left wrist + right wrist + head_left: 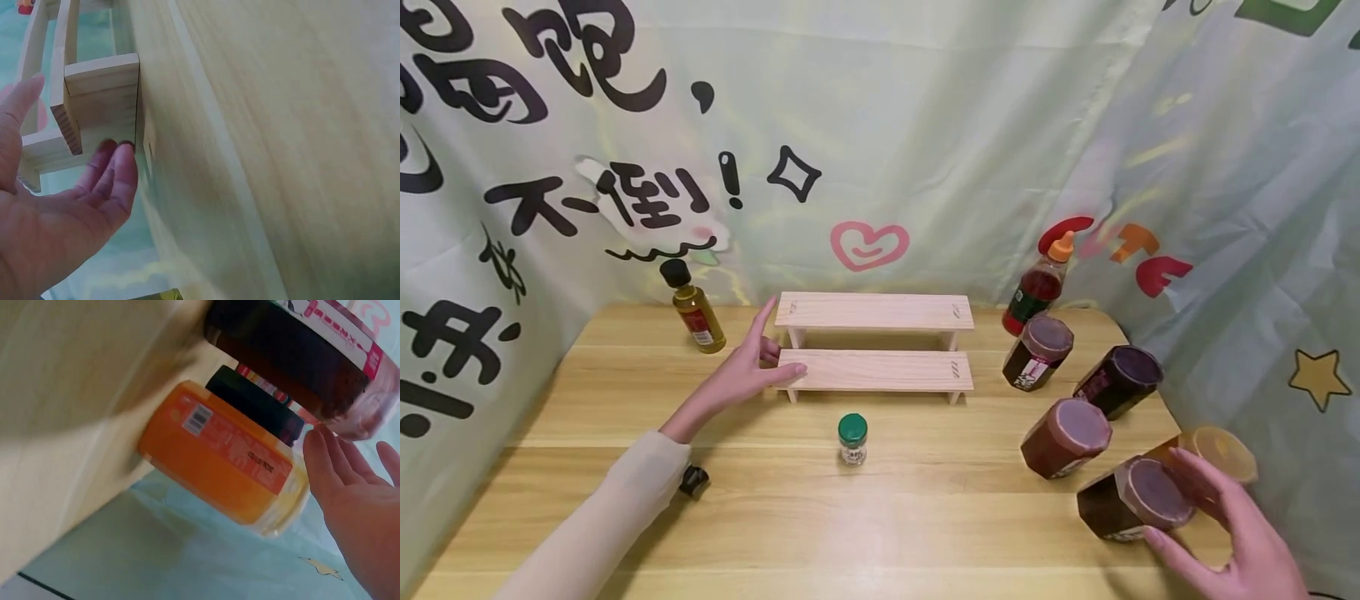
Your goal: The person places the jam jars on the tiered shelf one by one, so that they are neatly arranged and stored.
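Note:
My left hand is at the left end of a two-step wooden stand, thumb lying over the lower board and forefinger extended by the upper one. Seen from the left wrist, the other fingers bend lightly beside the stand's end panel. At the front right, my right hand is spread around the lid of a dark jam jar. In the right wrist view its fingers reach between that jar and an orange jar, with the thumb apart.
A green-capped shaker stands before the stand. An oil bottle is at the back left. On the right are a red sauce bottle, a labelled jar, a dark purple jar and a reddish jar. A printed curtain backs the table.

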A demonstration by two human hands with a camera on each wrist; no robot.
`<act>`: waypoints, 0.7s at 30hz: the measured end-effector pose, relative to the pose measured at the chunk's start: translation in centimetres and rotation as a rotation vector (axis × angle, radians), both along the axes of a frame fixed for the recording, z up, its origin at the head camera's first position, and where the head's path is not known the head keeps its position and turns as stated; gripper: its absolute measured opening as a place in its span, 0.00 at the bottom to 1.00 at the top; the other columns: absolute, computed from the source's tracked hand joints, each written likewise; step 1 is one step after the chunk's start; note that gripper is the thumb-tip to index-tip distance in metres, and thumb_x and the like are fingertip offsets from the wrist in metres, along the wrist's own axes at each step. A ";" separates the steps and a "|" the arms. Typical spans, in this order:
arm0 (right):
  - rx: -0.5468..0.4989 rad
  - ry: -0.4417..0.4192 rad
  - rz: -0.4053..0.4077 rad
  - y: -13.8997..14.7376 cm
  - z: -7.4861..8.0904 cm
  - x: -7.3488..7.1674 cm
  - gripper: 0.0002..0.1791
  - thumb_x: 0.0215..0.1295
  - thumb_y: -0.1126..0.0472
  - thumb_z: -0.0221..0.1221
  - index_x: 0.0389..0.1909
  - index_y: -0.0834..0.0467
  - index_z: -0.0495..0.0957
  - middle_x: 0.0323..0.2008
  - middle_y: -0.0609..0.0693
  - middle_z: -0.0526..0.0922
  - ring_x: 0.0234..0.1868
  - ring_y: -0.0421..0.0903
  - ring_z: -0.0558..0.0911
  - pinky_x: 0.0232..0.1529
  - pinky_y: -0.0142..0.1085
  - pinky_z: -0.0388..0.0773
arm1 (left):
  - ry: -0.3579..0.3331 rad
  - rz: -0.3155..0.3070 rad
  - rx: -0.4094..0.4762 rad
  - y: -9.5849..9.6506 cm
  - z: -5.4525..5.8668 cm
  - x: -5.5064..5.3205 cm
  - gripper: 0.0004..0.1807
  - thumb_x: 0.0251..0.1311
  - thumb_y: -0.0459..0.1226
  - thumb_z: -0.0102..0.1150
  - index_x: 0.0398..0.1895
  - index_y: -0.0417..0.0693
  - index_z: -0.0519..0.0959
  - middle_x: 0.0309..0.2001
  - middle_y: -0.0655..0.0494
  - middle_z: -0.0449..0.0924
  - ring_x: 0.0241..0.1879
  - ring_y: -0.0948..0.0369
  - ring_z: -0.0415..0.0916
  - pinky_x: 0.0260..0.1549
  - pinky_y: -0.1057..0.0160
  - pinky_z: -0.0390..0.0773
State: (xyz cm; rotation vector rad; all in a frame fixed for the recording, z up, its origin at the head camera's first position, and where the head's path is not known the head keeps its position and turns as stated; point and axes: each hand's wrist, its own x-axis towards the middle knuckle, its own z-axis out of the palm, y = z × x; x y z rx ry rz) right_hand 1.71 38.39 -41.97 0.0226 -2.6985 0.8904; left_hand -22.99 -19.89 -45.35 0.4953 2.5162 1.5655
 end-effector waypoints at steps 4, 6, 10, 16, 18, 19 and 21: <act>-0.059 -0.034 0.041 0.3 -1.1 -0.2 0.58 0.50 0.68 0.86 0.80 0.62 0.63 0.63 0.28 0.70 0.54 0.17 0.70 0.45 0.12 0.69 | 0.005 -0.011 0.030 0.3 -0.4 -0.2 0.68 0.65 0.45 0.80 0.88 0.85 0.33 0.38 0.43 0.75 0.39 0.49 0.74 0.39 0.55 0.80; -0.090 -0.043 0.048 0.3 -1.5 -0.2 0.60 0.49 0.70 0.85 0.81 0.61 0.61 0.60 0.24 0.68 0.53 0.19 0.73 0.44 0.13 0.72 | 0.012 -0.015 0.029 0.4 -0.4 -0.2 0.68 0.66 0.45 0.80 0.89 0.82 0.34 0.37 0.41 0.73 0.38 0.49 0.71 0.36 0.56 0.78; -0.129 -0.011 0.097 0.5 -2.2 -0.2 0.62 0.47 0.78 0.82 0.82 0.63 0.58 0.62 0.27 0.69 0.53 0.20 0.75 0.43 0.16 0.76 | 0.021 -0.034 0.041 0.6 -0.5 -0.5 0.65 0.67 0.43 0.79 0.90 0.78 0.36 0.37 0.42 0.69 0.37 0.51 0.67 0.34 0.58 0.73; -0.164 0.066 0.195 0.7 -3.3 -0.8 0.68 0.35 0.89 0.78 0.80 0.70 0.54 0.65 0.34 0.67 0.53 0.25 0.76 0.42 0.18 0.78 | -0.004 -0.067 0.108 0.8 -0.3 -0.7 0.64 0.69 0.35 0.76 0.89 0.80 0.38 0.32 0.51 0.59 0.29 0.58 0.58 0.27 0.65 0.63; -0.172 0.072 0.203 0.6 -3.5 -0.9 0.69 0.34 0.90 0.78 0.81 0.70 0.53 0.64 0.35 0.68 0.53 0.25 0.76 0.42 0.18 0.78 | -0.016 -0.068 0.125 0.8 -0.4 -0.5 0.64 0.70 0.32 0.75 0.89 0.78 0.37 0.33 0.51 0.58 0.27 0.60 0.57 0.25 0.67 0.63; -0.174 0.078 0.209 0.6 -3.6 -1.0 0.70 0.33 0.90 0.78 0.81 0.70 0.52 0.64 0.35 0.68 0.53 0.26 0.77 0.42 0.18 0.78 | -0.022 -0.067 0.133 0.8 -0.4 -0.4 0.64 0.70 0.32 0.74 0.90 0.77 0.37 0.35 0.50 0.59 0.26 0.61 0.56 0.24 0.67 0.63; -0.180 0.082 0.202 0.5 -3.8 -1.0 0.70 0.33 0.91 0.78 0.81 0.70 0.52 0.63 0.36 0.69 0.53 0.27 0.77 0.42 0.19 0.78 | -0.035 -0.070 0.149 0.9 -0.5 -0.2 0.63 0.70 0.30 0.73 0.90 0.75 0.37 0.38 0.47 0.60 0.26 0.62 0.57 0.23 0.68 0.68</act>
